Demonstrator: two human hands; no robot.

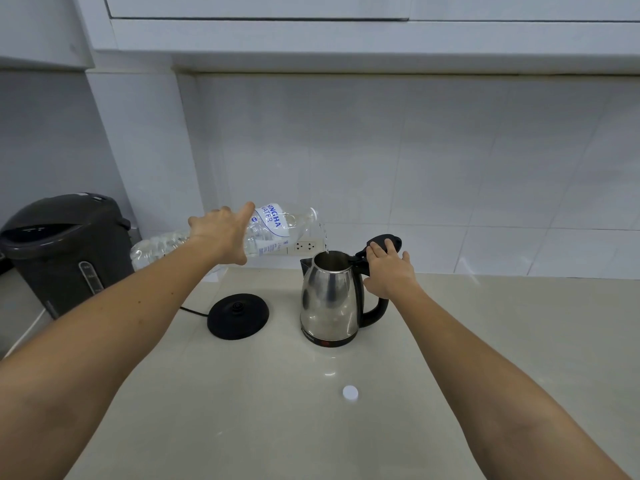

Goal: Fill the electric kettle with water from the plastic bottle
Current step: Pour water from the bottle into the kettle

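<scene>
Both busy, left hand point(221, 237) gripping bottle point(273, 230), right hand point(388, 268) touching lid point(384, 241)

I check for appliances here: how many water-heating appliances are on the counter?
2: the steel kettle at centre, off its base, and a dark hot-water dispenser at far left. Others may lie outside view.

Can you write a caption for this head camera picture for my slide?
Left hand tips a plastic water bottle into the open steel kettle while the right hand holds its lid back.

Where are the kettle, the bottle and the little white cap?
kettle point(329, 299): head view, on its shiny steel side.
bottle point(273, 226): head view, on its blue-and-white label.
cap point(350, 392): head view, on its flat top, lying on the counter.
</scene>
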